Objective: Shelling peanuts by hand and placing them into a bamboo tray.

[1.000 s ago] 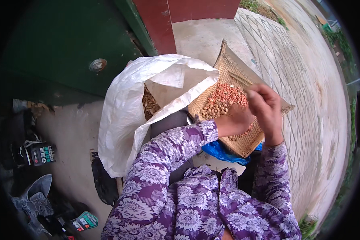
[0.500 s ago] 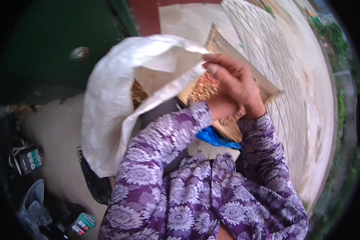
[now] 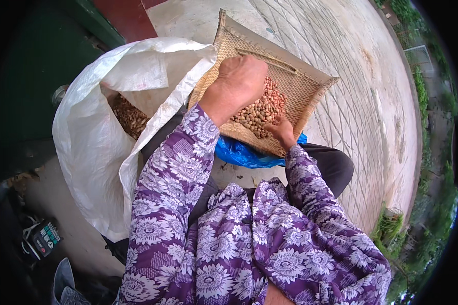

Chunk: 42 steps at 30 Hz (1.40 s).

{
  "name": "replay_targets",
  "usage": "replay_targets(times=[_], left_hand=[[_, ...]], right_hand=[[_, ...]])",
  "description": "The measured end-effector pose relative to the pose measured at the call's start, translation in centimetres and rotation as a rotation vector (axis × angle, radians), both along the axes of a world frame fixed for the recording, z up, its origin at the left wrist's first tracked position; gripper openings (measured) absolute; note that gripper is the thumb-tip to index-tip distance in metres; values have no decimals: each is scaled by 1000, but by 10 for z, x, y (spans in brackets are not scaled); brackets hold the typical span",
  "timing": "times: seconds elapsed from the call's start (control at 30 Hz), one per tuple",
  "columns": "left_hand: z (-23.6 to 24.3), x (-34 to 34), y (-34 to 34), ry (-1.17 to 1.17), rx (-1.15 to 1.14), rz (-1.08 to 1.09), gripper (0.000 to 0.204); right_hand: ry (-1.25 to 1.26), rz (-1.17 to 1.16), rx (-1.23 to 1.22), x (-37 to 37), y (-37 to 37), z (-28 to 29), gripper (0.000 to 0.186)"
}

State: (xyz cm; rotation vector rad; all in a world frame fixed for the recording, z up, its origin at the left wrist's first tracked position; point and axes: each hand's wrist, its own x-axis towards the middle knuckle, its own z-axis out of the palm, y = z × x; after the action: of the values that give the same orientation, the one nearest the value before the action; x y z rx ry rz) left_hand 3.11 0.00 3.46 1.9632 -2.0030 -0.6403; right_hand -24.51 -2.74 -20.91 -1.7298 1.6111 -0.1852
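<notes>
Sack [image 3: 89, 168] beside tray [image 3: 304, 99], blue plastic [image 3: 244, 154] underneath

Centre top: woven tray [image 3: 308, 99], tilted in frame, a thin stick [image 3: 267, 60] lying near its upper edge. Pile in it: pink kernels [image 3: 275, 95] toward upper right, brown nuts [image 3: 254, 116] toward lower left. Left hand [image 3: 243, 76] above the tray's left part, back to the camera, fingers curled and hidden. Right hand [image 3: 284, 133] at the pile's lower right, fingertips by the brown nuts; grip unclear. Blue plastic [image 3: 244, 154] under the tray's lower edge. Left of centre: white sack [image 3: 89, 157], mouth wide, brown pieces [image 3: 129, 116] inside. Patterned concrete [image 3: 361, 117], right.
</notes>
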Motion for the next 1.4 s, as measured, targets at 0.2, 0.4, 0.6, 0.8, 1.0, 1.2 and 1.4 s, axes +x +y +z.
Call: replay_targets(times=[0.2, 0.4, 0.6, 0.8, 1.0, 1.2, 1.4], left_hand=[[13, -2, 2, -4, -2, 9, 17], [19, -4, 3, 15, -66, 16, 18], [25, -5, 4, -3, -67, 23, 17], [23, -11, 2, 7, 2, -6, 19], [24, -10, -1, 10, -37, 16, 19], [21, -4, 5, -30, -56, 35, 19], [17, -5, 9, 0, -55, 22, 19]], right_hand=[[340, -11, 49, 32, 34, 25, 65], [232, -118, 48, 59, 41, 20, 71], [119, -91, -68, 102, 37, 20, 62], [-230, -38, -495, 131, 6, 0, 57], [-109, -178, -31, 47, -59, -14, 40], [333, 80, -187, 8, -11, 14, 21], [464, 138, -140, 28, 5, 26, 28]])
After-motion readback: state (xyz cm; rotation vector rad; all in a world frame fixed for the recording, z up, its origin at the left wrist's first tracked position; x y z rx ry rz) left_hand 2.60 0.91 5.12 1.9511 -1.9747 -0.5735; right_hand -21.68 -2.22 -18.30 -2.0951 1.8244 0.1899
